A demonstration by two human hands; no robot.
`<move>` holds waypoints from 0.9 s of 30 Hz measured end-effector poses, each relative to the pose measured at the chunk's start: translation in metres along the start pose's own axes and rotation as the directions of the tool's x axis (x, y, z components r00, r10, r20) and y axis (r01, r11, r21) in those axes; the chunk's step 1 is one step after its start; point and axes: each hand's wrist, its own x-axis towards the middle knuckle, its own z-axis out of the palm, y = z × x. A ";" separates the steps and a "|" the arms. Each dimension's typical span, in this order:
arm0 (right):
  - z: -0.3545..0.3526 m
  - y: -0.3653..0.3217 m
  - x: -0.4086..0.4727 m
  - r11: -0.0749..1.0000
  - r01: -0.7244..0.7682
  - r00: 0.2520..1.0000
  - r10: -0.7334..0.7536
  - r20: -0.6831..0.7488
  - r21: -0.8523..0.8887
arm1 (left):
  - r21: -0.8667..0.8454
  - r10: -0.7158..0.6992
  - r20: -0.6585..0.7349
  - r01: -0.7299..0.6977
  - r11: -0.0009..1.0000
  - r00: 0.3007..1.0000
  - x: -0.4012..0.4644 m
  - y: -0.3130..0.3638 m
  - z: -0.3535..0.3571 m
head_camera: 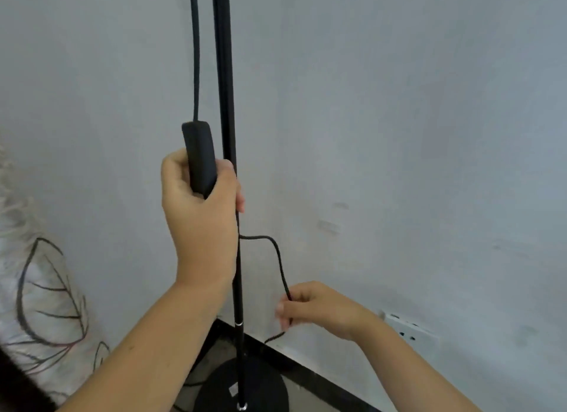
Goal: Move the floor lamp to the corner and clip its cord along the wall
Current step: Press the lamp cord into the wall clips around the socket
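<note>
Gripping switch box and lamp pole together with left hand; right hand is pinching the cord near the wall socket.

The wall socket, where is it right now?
In the head view, the wall socket sits low on the right wall, just behind the right hand, right of the lamp base.

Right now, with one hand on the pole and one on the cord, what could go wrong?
1. The left hand grips both the inline switch box and the lamp pole; a tug could tip the lamp on its round base.
2. The right hand pinches the cord with a slack loop; pulling may strain it at the switch box.
3. No clips are visible, and the wall socket sits close by.
</note>
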 end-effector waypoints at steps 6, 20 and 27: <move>-0.049 -0.006 -0.060 0.944 0.057 0.951 0.047 -0.304 0.325 | -0.006 -0.458 0.306 0.482 0.876 0.835 -0.040 -0.049 0.014; -0.064 -0.056 -0.030 0.791 -0.317 0.670 -0.203 -0.714 -0.523 | 0.278 -0.599 0.263 0.535 0.798 0.757 -0.046 -0.138 0.057; -0.066 -0.063 -0.010 0.674 -0.365 0.643 -0.318 -0.697 -0.643 | 0.248 -0.641 0.275 0.591 0.768 0.717 -0.041 -0.161 0.056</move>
